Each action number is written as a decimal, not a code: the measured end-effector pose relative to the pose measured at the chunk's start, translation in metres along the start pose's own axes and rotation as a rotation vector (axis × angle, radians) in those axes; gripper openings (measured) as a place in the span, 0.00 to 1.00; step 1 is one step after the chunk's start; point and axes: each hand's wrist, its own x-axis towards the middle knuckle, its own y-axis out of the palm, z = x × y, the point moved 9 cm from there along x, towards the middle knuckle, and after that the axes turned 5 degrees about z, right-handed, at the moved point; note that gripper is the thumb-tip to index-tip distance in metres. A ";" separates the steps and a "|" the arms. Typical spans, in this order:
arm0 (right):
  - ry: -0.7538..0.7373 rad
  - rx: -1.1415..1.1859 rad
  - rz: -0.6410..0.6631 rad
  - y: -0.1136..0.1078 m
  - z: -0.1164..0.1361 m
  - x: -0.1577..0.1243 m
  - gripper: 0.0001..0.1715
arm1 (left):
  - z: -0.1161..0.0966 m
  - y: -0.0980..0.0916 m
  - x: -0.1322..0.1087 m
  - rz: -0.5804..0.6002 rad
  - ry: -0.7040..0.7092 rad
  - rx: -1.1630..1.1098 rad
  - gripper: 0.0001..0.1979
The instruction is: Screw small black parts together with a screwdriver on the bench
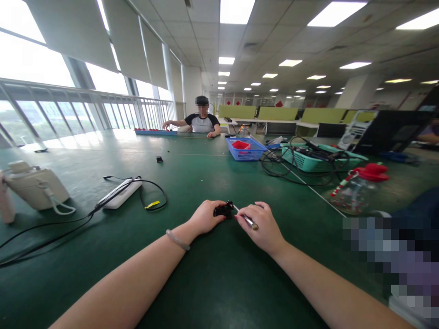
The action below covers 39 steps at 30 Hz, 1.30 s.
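On the green tabletop [219, 278], my left hand [207, 215] is closed around a small black plastic part [223, 209], fingers behind it and thumb in front. What exactly this part is, I cannot make out. My right hand [262, 224] pinches a slim silver screwdriver [252, 222] like a pen. Its brownish butt end points toward me, and its thin shaft reaches left to the black part's right side. Whether the tip touches the part or sits in it is too small to tell.
Left of my hands lie a white power bank [120, 194] with black cables and a beige bag [37, 185]. Right are a blue basket [247, 153], a teal basket [302, 162] with cables, and a red-lidded bottle [356, 192]. A person [202, 121] sits across the table.
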 end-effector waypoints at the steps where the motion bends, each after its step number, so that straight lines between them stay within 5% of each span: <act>1: 0.024 0.003 -0.013 0.000 -0.004 0.000 0.10 | -0.001 0.000 0.000 0.008 0.006 0.004 0.21; 10: 0.118 0.210 -0.146 -0.014 -0.015 -0.001 0.14 | -0.007 -0.001 -0.003 -0.019 0.012 0.047 0.21; 21: 0.348 0.629 0.035 0.020 -0.044 -0.004 0.20 | -0.001 0.001 -0.001 0.014 -0.017 0.055 0.20; 29: 0.109 0.250 0.050 0.004 -0.010 0.000 0.18 | 0.000 0.002 -0.002 0.012 -0.021 0.070 0.21; 39: -0.145 0.128 0.171 0.012 0.020 -0.002 0.11 | 0.001 0.002 -0.002 -0.010 -0.029 0.106 0.22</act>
